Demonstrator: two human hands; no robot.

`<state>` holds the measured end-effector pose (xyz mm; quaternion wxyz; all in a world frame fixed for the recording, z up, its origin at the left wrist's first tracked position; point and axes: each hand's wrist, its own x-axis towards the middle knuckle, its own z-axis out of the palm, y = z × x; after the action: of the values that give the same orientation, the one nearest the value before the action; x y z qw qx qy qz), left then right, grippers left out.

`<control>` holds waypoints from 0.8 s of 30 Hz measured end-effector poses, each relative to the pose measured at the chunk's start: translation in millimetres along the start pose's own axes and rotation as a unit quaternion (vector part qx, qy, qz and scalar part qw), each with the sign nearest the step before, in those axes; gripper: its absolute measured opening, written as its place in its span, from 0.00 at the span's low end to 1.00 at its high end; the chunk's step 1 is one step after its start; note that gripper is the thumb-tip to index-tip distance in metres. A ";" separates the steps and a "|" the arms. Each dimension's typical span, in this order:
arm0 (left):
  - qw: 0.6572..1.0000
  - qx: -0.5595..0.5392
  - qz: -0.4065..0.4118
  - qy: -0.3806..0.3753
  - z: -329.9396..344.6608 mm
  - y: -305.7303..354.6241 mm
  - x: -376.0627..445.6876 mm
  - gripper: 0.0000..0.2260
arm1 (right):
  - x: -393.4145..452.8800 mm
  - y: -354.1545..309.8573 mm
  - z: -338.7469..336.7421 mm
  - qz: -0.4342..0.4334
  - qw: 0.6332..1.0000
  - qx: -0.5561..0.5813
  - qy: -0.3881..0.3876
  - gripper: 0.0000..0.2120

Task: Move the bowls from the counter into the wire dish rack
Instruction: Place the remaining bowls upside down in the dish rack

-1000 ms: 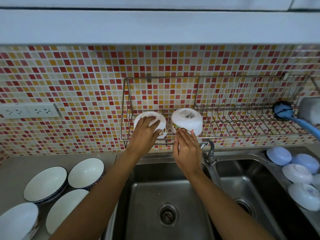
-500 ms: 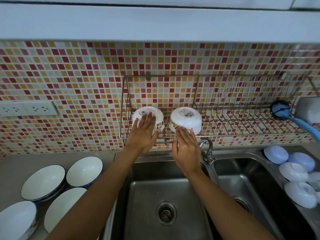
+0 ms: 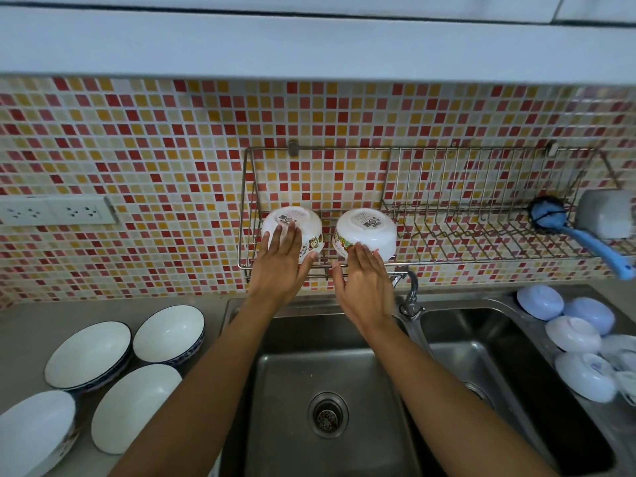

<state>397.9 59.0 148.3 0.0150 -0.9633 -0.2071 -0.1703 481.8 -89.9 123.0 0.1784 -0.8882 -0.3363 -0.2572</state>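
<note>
- Against the wall: red, yellow and cream mosaic tiles (image 3: pixel 165 139) cover the backsplash, with a white socket strip (image 3: pixel 55 211) at left and a pale cabinet underside across the top.
- Grey counter (image 3: pixel 20 325) runs along the left; a steel double sink (image 3: pixel 330 380) sits in the middle, with a tap (image 3: pixel 411 290) between the basins.
- Wire rack (image 3: pixel 447 201) hangs on the tiles above the sink. A blue brush (image 3: pixel 564 225) lies at its right end, beside a grey object that is too blurred to identify.
- Four white open bowls (image 3: pixel 89 352) stand upright on the left counter, close together.
- Several pale bowls (image 3: pixel 540 301) lie upside down at the right side of the sink.
- Two white printed bowls rest upside down, side by side, in the rack's left section: left bowl (image 3: pixel 292 228) and right bowl (image 3: pixel 365 232), bases with stickers facing up, slightly apart.
- Left hand (image 3: pixel 280 270): fingers extended and flat, lying on the near side of the left bowl; no clasp around it.
- Right hand (image 3: pixel 364 284): fingers extended, tips at the lower near edge of the right bowl; whether they touch it cannot be told. No clasp around it.
</note>
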 end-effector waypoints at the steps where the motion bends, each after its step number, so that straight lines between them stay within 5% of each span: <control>1: 1.000 0.000 -0.003 -0.005 -0.4 0.5 0.1 0.38 | -0.2 -0.3 -0.2 0.001 1.000 -0.003 -0.007 0.30; 24: 1.000 -0.021 0.020 0.004 10.6 -28.0 -82.9 0.31 | -56.2 -31.0 5.3 0.016 0.994 0.009 -0.104 0.39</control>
<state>319.1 53.0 109.4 -0.0008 -0.9667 -0.1840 -0.1781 426.1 -93.7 90.8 0.1552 -0.9138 -0.3407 -0.1577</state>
